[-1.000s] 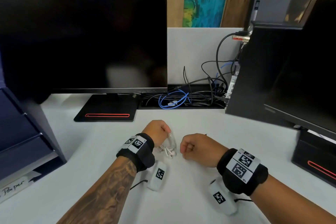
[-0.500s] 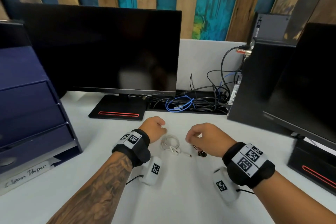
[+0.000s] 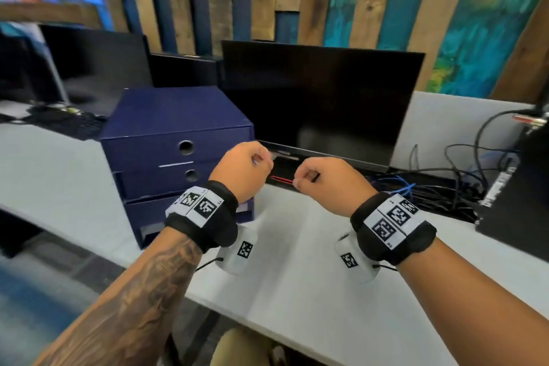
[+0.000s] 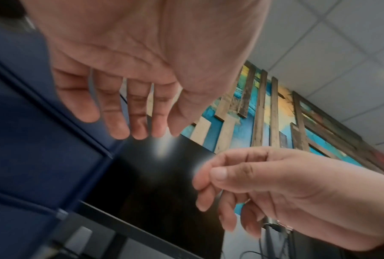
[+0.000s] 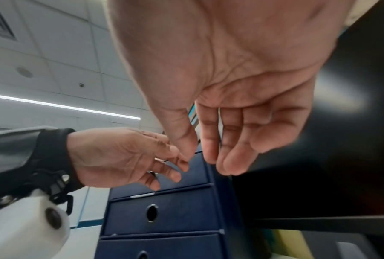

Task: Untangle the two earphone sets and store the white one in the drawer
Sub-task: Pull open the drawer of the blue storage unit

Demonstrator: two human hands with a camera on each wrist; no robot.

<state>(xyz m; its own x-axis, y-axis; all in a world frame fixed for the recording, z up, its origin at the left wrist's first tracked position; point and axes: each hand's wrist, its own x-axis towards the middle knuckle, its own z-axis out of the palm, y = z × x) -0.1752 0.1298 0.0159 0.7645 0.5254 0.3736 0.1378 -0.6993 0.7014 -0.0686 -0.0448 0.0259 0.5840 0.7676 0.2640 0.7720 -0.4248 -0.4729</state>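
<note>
Neither earphone set shows in any view; the desk (image 3: pixel 297 282) by my wrists is partly hidden. Both hands hang raised above it, close together. In front of the navy drawer unit (image 3: pixel 178 140) my left hand (image 3: pixel 261 162) has loosely curled fingers (image 4: pixel 120 128) and grips nothing I can see. My right hand (image 3: pixel 300 181) hovers before the monitor base, its thumb near the forefinger. Its palm is bare in the right wrist view, where the hand (image 5: pixel 204 157) is relaxed. All drawers (image 5: pixel 164 215) are shut. A faint pale blur lies between the two hands in the left wrist view.
A black monitor (image 3: pixel 320 98) stands behind my hands. A tangle of black and blue cables (image 3: pixel 430 187) lies at the right beside a black computer case (image 3: pixel 523 202). At the far left stand another screen (image 3: pixel 95 68) and a keyboard (image 3: pixel 65 122).
Both hands have lifted off the desk, away from the earphones that lay there. My head has turned left, bringing the drawer unit to the middle of the view.
</note>
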